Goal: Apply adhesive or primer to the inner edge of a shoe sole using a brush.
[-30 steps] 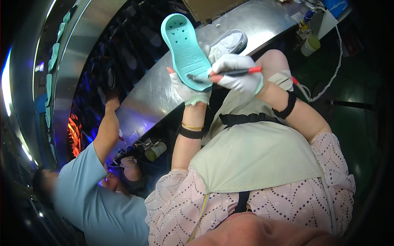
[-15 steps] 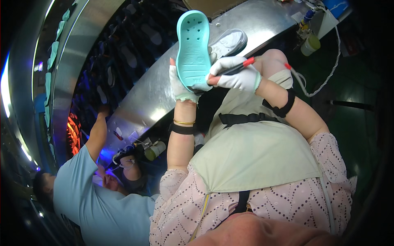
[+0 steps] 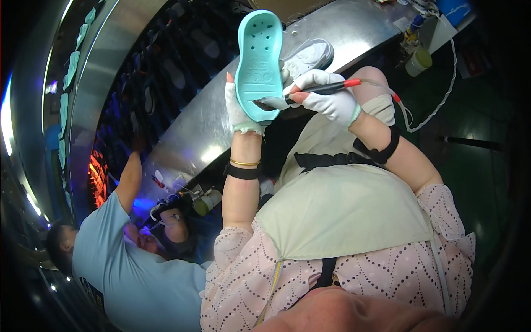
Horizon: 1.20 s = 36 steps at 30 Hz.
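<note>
My left hand (image 3: 237,113), in a white fingertip-less glove, is closed around a teal shoe sole (image 3: 259,61). The sole is raised above the metal bench, its recessed inner face with several small holes toward me. One fingertip shows at its left edge; most of the others are behind it. My right hand (image 3: 331,100), gloved the same way, pinches a black-handled brush (image 3: 326,87) with a red end joined to a thin hose. The brush's pale head reaches over the heel end of the sole, and its dark tip seems to touch there.
A white shoe (image 3: 310,57) lies on the metal bench (image 3: 191,133) beyond the sole. The hose (image 3: 442,105) loops at right toward a yellow-green container (image 3: 418,61). At left a co-worker in a light blue shirt (image 3: 133,276) reaches toward dark racks holding soles. Another container (image 3: 208,202) hangs nearby.
My right hand has swung the brush flatter, its red end now farther right. The brush head has moved inward across the heel. The sole has shifted slightly and is still held.
</note>
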Each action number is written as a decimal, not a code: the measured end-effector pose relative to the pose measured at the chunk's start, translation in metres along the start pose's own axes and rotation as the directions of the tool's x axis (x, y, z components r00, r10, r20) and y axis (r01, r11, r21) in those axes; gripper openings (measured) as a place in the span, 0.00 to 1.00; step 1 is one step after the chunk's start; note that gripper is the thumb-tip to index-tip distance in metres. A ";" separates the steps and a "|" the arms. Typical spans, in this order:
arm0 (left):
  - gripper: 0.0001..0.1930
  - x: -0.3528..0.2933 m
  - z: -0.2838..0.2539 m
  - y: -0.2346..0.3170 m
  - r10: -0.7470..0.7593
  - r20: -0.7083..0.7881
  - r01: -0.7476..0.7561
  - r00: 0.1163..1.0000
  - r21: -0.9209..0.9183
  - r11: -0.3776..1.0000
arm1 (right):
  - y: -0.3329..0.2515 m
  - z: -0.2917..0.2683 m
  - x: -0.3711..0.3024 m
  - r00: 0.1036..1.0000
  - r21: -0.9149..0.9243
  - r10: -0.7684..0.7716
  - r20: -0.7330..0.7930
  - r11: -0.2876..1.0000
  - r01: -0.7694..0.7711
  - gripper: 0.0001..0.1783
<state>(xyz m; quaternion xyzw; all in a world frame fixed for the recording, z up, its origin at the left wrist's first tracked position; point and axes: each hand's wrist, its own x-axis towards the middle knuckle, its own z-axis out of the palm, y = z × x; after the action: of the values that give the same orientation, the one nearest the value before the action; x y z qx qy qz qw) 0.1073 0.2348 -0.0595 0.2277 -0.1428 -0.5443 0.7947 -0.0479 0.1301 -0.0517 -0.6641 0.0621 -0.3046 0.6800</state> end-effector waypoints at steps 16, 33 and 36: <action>0.28 0.011 -0.017 0.016 -0.190 -0.098 0.203 0.977 0.155 0.967 | -0.002 -0.003 0.008 0.980 -0.026 -0.078 0.183 0.996 0.085 0.12; 0.26 0.010 0.021 0.021 -0.162 -0.385 0.393 0.909 0.658 0.642 | -0.033 -0.019 0.028 0.820 -0.221 0.432 0.376 0.901 -0.373 0.12; 0.28 0.012 0.012 0.027 -0.254 -0.301 0.394 0.919 0.704 0.592 | -0.031 -0.030 0.029 0.797 -0.313 0.477 0.370 0.872 -0.376 0.11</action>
<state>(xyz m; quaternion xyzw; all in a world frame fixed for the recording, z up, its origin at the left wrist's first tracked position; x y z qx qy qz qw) 0.1279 0.2297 -0.0354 0.6029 -0.2431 -0.5499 0.5245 -0.0492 0.0919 -0.0163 -0.7557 0.0910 0.0230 0.6482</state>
